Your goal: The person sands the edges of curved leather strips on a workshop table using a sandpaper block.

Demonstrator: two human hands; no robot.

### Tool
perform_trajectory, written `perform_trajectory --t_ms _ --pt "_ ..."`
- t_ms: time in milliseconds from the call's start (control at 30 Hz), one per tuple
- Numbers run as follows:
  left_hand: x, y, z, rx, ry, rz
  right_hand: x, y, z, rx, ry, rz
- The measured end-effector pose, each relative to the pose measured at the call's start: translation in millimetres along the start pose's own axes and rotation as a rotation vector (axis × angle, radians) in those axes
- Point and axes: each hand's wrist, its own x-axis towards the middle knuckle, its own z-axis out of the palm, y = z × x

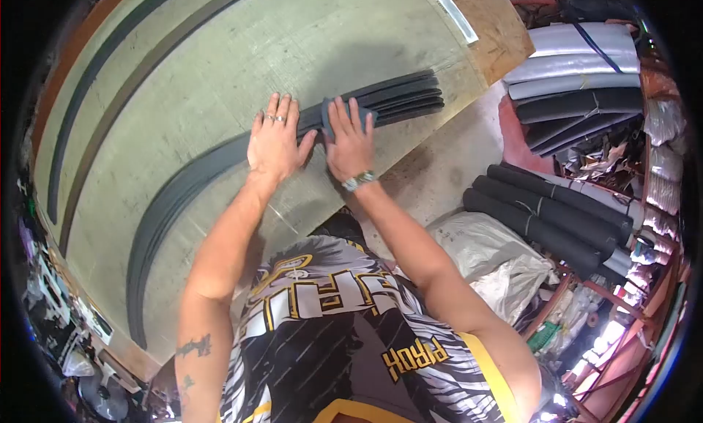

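We see a stack of long, dark grey strips [192,175] lying in a broad curve on the tabletop, its lower end near the table's near-left edge and its other end fanned into separate layers just beyond the right hand. The left hand [274,146] lies palm down across the stack, spread flat with the thumb held out to the side; we see a ring [276,117] on one finger, and nothing is gripped. The right hand [350,150] lies just beside it, also palm down with the fingers extended and slightly apart, over a small blue-grey cloth [371,118] on top of the strips; it covers the cloth rather than closing around it. A bracelet [359,180] circles that wrist. Around the stack we see the bare, scuffed greenish-grey tabletop [220,79], and toward its far-left side two single strips, one dark [82,93] and one brown [111,115], curving roughly side by side, apart from the stack. At the far right corner of the table there is a brown panel [505,38]. Beyond the table on the right, we see silvery rolls [575,49], dark rolls [545,203] and a crumpled translucent sack [498,254]. The person wears a black, white and yellow printed jersey [329,298].
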Motion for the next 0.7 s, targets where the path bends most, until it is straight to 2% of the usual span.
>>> perform_trajectory --t_ms 67,100,167,200,300,367,433,533,567,633,700 --pt "1.3 -0.2 1.4 0.008 0.01 0.006 0.3 44.6 5.4 -0.058 0.037 -0.016" --pt "-0.9 0.7 1.7 0.01 0.012 0.005 12.8 90.8 16.9 -0.221 0.071 0.112" --pt "-3.1 1.1 0.9 0.03 0.005 0.008 45.3 145.1 4.0 -0.024 0.107 0.491" --pt "-3.7 1.5 2.0 0.037 0.009 0.008 64.8 158.7 -4.9 0.027 0.024 0.66" --pt "0.0 2.6 5.7 0.024 0.019 0.002 72.0 120.2 -3.5 0.027 0.019 0.551" --pt "4.3 -0.8 9.8 -0.001 0.028 -0.014 42.5 33.6 -17.1 -0.131 -0.141 0.246" --pt "2.7 0.8 10.2 0.018 0.018 -0.012 -8.3 -19.8 -6.5 0.078 -0.044 -0.009" --pt "0.6 1.3 8.9 0.066 0.025 -0.01 0.7 42.3 11.6 -0.126 0.042 0.044" --pt "-1.9 1.7 8.9 0.067 0.024 -0.01 17.3 73.7 -3.6 -0.312 -0.032 0.152" --pt "-0.1 2.2 5.8 0.067 0.042 -0.002 45.9 144.1 8.0 -0.157 0.051 0.373" --pt "1.9 0.7 8.8 0.067 0.064 -0.007 65.6 151.3 -0.8 -0.05 0.029 0.473"
